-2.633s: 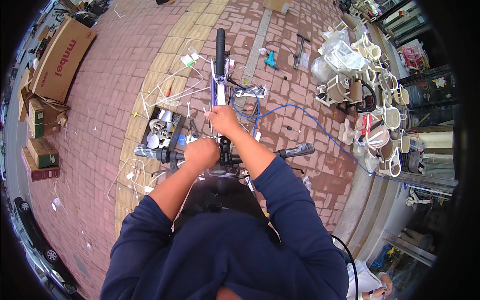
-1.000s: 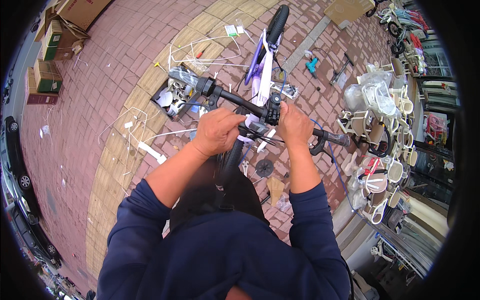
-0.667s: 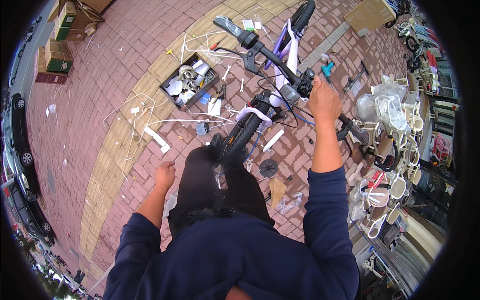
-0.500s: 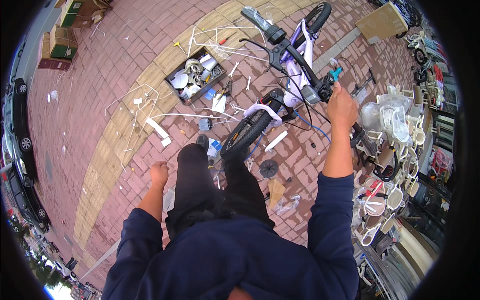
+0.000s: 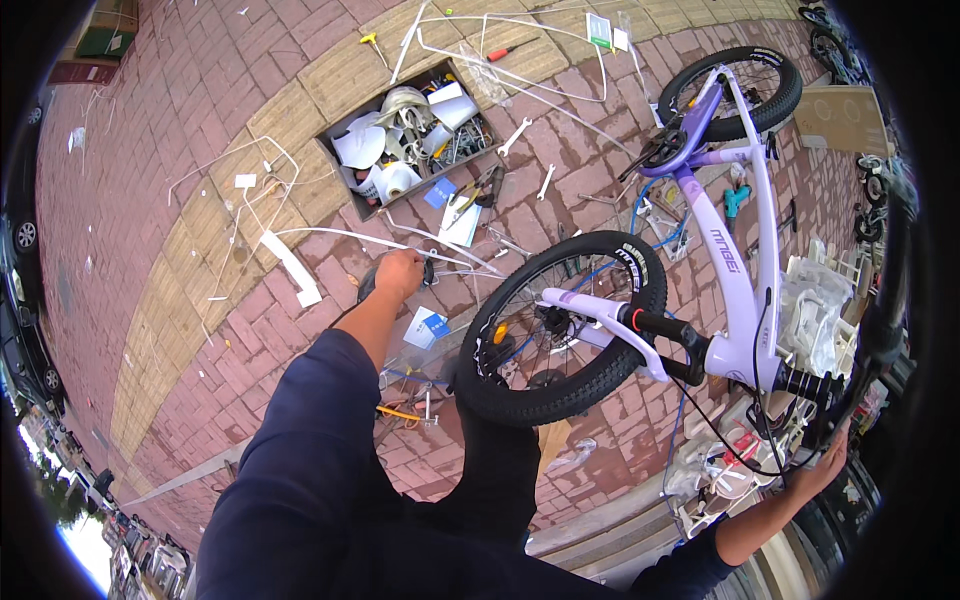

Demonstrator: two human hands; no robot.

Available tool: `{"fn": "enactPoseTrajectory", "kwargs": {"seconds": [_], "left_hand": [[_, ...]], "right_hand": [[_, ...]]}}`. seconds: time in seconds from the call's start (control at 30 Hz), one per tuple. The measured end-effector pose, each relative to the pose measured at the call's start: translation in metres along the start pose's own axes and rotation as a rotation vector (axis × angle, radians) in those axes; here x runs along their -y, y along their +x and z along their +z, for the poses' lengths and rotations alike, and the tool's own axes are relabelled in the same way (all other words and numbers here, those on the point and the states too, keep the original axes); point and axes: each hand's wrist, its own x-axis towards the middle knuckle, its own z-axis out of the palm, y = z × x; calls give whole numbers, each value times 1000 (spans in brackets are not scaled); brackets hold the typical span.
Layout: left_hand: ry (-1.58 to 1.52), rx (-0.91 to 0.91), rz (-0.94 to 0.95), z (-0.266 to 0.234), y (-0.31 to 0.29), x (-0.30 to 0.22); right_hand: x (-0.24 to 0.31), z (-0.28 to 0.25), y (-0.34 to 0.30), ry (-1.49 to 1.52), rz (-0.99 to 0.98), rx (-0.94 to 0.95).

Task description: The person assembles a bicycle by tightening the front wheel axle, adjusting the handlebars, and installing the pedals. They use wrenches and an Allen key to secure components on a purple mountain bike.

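Note:
A light purple bicycle [image 5: 735, 270] leans to the right in front of me, its front wheel [image 5: 640, 270] close to my legs and its rear wheel [image 5: 785, 95] farther off. At the right rim, my right hand [image 5: 822, 468] is closed round the low end of the dark, blurred handlebar [image 5: 880, 330], with black cables hanging beside it. Left of the front wheel, my left hand [image 5: 400, 272] reaches low over the paving with curled fingers. A small dark piece [image 5: 428, 268] shows at its fingertips; what it is, and how it is held, I cannot make out.
An open tool box [image 5: 350, 195] full of parts stands ahead on the left. Wrenches [image 5: 516, 136], pliers [image 5: 465, 207], a red screwdriver [image 5: 505, 52] and white strips [image 5: 290, 270] lie around it. A teal power tool [image 5: 735, 203] rests behind the bicycle; wrapped parts [image 5: 815, 300] crowd the right.
The bicycle has swung and tipped to the right, its front wheel turning side-on. My right hand has moved down and right with the handlebar; my left hand has reached forward and right.

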Motion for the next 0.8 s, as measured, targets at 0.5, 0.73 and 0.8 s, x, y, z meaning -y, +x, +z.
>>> {"fn": "enactPoseTrajectory", "kwargs": {"seconds": [0.5, 0.73, 0.8], "left_hand": [[433, 18, 262, 200, 215, 44], [324, 107, 198, 95, 129, 51], [220, 19, 233, 52, 84, 54]], "right_hand": [[6, 64, -14, -165, -72, -20], [14, 20, -16, -75, -42, -48], [25, 7, -19, -19, 12, -148]]}}
